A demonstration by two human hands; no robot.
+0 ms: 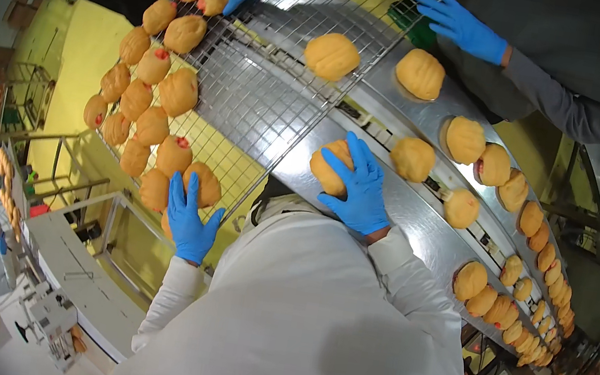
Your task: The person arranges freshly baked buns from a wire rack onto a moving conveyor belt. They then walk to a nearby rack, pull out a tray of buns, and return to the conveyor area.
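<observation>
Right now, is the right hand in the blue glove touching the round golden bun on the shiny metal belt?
Touching. The head view shows the right hand in the blue glove with its fingers laid over the round golden bun on the shiny metal belt, no gap between them.

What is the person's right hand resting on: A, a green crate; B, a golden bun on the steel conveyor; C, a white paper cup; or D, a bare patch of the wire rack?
B: the right hand, in a blue glove, lies over a golden bun on the steel conveyor, while the left hand is over at the buns on the wire rack.
</observation>
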